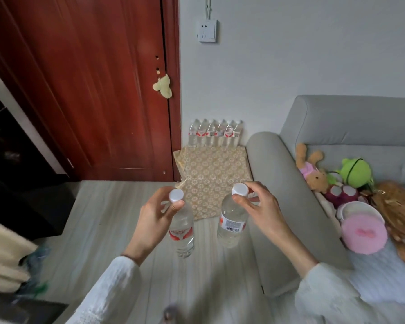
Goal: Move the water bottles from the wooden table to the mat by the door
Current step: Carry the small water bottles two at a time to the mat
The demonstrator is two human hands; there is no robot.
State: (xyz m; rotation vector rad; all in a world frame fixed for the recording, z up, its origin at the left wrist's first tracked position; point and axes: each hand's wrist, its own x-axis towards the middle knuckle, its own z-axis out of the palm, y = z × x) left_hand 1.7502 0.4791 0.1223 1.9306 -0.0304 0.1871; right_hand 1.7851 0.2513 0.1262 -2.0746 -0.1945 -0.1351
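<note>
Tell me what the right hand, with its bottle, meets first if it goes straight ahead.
Probably the patterned mat: the right hand points toward it over bare floor. The sofa arm runs close alongside; depth is unclear.

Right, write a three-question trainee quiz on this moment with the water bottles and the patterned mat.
1. True or false: the left hand holds a clear plastic water bottle by its neck.
2. Where does the row of bottles stand on the beige patterned mat? A) far edge by the wall B) near edge
3. What does the right hand hold?

Key: 1 true; 2 A; 3 a second clear bottle, gripped just under its white cap.
</note>
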